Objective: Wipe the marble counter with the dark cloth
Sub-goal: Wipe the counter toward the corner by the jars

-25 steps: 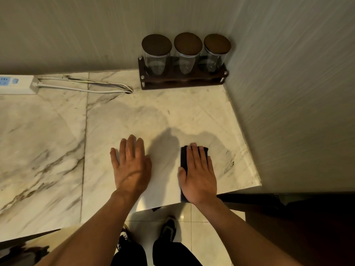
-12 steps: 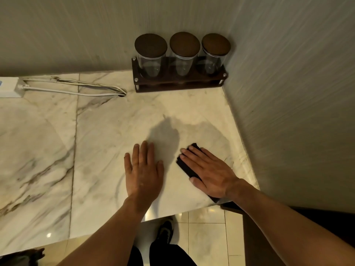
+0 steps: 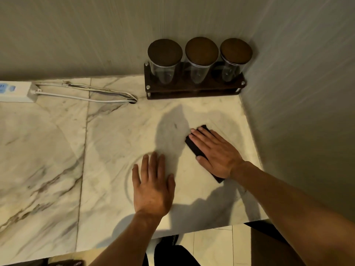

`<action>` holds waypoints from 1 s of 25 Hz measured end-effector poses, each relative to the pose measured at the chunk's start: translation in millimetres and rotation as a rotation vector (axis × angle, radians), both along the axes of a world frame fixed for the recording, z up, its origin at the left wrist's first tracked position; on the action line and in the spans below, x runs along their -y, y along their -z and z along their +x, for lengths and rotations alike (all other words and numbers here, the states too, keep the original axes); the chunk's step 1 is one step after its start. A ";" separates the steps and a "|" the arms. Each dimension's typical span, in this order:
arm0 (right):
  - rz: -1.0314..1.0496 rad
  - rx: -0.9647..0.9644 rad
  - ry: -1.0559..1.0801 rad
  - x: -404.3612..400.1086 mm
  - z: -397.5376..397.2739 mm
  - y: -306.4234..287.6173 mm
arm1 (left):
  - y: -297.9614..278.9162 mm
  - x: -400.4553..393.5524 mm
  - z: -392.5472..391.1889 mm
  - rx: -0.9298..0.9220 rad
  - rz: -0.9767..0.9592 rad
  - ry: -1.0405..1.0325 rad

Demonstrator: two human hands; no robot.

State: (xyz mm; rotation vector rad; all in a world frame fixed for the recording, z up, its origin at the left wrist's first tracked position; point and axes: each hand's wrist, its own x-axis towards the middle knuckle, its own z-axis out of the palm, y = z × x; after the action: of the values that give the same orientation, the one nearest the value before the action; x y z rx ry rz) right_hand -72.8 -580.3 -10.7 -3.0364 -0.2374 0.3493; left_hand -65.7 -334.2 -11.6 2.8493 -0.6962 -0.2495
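The marble counter [image 3: 107, 154] is white with grey veins and fills the middle of the view. A folded dark cloth [image 3: 194, 147] lies on it near the right wall, angled from far left to near right. My right hand [image 3: 215, 153] presses flat on the cloth and covers most of it; only its far corner, left edge and near tip show. My left hand [image 3: 153, 184] rests flat on the bare marble to the left of the cloth, fingers apart, holding nothing.
A dark wooden rack [image 3: 194, 89] with three lidded glass jars [image 3: 200, 60] stands in the back right corner. A white power strip [image 3: 15, 92] and its cables [image 3: 86, 94] lie along the back wall at left. A wall [image 3: 307, 112] bounds the counter on the right.
My right hand has slid the cloth away from the front edge toward the back, turning it to an angle. My left hand stayed flat on the marble beside it.
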 end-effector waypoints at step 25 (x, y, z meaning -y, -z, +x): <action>0.093 0.186 0.946 4.1 84.8 7.7 | -3.6 3.2 2.5 -0.025 0.082 -0.012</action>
State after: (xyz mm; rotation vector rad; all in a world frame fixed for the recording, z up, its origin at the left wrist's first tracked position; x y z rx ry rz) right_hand 11.9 -584.5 -18.4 -2.6833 1.0880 -0.0252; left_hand -63.1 -337.4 -8.0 2.9214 -0.6796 -0.3180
